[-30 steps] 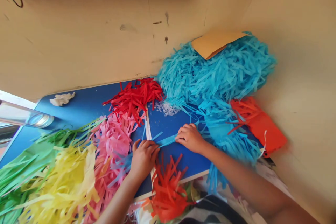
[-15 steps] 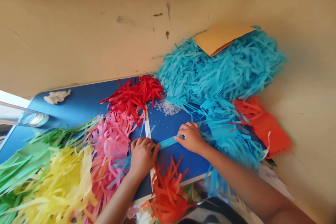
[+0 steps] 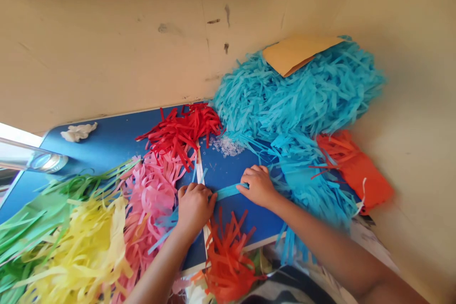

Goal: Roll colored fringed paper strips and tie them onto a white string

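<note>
I've got a light-blue paper strip point(image 3: 228, 192) lying flat on the blue bench point(image 3: 107, 145), stretched between both hands. My right hand point(image 3: 259, 185) pins its end at three o'clock, its grip pressed together on the paper; my left hand point(image 3: 194, 206) presses down at nine o'clock, fingers curled, pinching the strip against the bench. At six o'clock, just below the strip, sits an orange fringe bundle point(image 3: 228, 256). At twelve, red strips point(image 3: 181, 133); at one to two o'clock, a big heap of blue shreds point(image 3: 299, 99) with a brown card point(image 3: 295, 52) on top. Pink fringe point(image 3: 153, 199) touches my left hand at nine; yellow fringe point(image 3: 78, 247) and green fringe point(image 3: 39, 209) lie beyond.
</note>
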